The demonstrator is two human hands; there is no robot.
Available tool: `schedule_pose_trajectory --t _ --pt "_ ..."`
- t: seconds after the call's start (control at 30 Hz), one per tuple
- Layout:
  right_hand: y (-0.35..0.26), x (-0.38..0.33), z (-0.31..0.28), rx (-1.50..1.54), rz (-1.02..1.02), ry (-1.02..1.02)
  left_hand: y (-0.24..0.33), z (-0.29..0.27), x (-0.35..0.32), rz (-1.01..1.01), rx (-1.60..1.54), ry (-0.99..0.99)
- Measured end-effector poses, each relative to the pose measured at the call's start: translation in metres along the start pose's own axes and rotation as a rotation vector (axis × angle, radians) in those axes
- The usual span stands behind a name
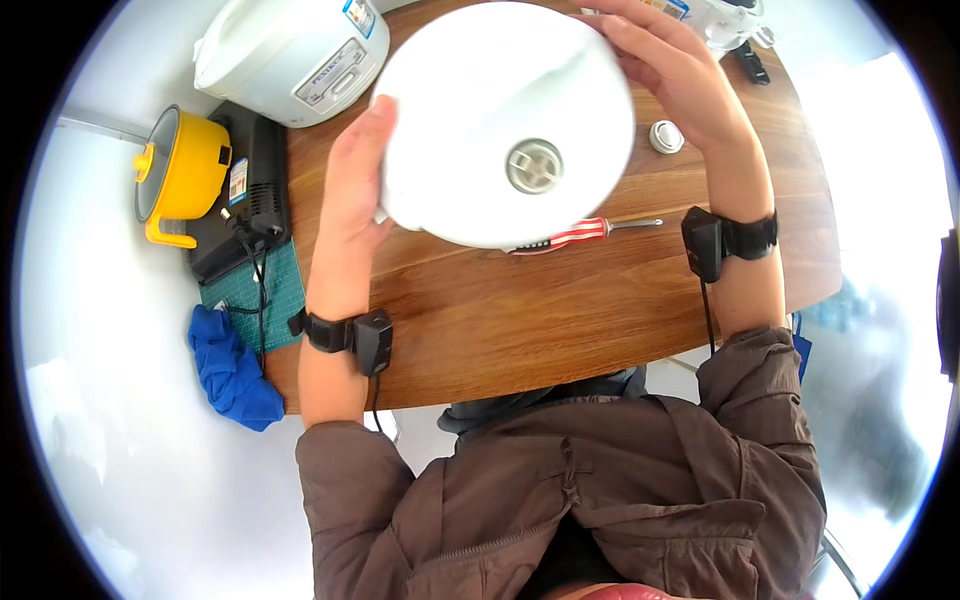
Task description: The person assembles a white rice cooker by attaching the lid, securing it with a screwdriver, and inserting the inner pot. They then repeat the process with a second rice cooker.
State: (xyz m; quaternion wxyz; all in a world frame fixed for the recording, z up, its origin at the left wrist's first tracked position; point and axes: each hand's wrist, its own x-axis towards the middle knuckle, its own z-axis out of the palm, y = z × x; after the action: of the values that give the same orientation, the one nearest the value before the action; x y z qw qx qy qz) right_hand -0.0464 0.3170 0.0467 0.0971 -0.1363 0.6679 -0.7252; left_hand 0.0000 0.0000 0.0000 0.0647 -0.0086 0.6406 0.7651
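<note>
White lid (505,120), round with a metal fitting at its middle, is held tilted above the wooden table (560,320). It is gripped at its left edge by the left hand (352,185) and at its upper right edge by the right hand (675,70), fingers curled over the rim. A screwdriver (580,235) with a striped handle lies just below it, partly hidden. A small round cap (666,137) sits near the right wrist. A white rice cooker (290,50) stands at the table's far left, beside a yellow pot (185,170).

Both hands, left hand (352,190) and right hand (672,70), hold a white round lid (470,90) above the wooden table (560,310); a screwdriver (580,234) lies beneath.
</note>
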Motion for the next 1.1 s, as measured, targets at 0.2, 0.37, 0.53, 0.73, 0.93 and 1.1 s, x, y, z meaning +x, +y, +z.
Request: schedule_pose_trajectory --t 0.2,0.37,0.53,0.73,0.93,1.1 --pt "0.009 -0.026 -0.06 -0.819 -0.065 0.093 -0.006 -0.02 -0.009 0.066 -0.191 0.085" --pt "0.036 -0.077 -0.07 -1.344 0.043 0.022 -0.025 -0.024 -0.032 -0.002 -0.273 0.181" --pt "0.064 -0.074 -0.07 -1.17 0.011 0.079 -0.035 -0.023 -0.039 0.049 -0.368 0.251" --pt "0.052 -0.075 -0.033 -1.045 -0.085 0.249 -0.048 -0.025 -0.037 0.083 -0.383 0.327" --pt "0.021 -0.062 0.055 -0.732 -0.365 0.148 -0.046 -0.021 -0.041 0.133 -0.398 0.387" --pt "0.019 -0.03 0.106 -0.804 -0.52 0.054 -0.048 -0.024 -0.043 0.183 -0.338 0.423"
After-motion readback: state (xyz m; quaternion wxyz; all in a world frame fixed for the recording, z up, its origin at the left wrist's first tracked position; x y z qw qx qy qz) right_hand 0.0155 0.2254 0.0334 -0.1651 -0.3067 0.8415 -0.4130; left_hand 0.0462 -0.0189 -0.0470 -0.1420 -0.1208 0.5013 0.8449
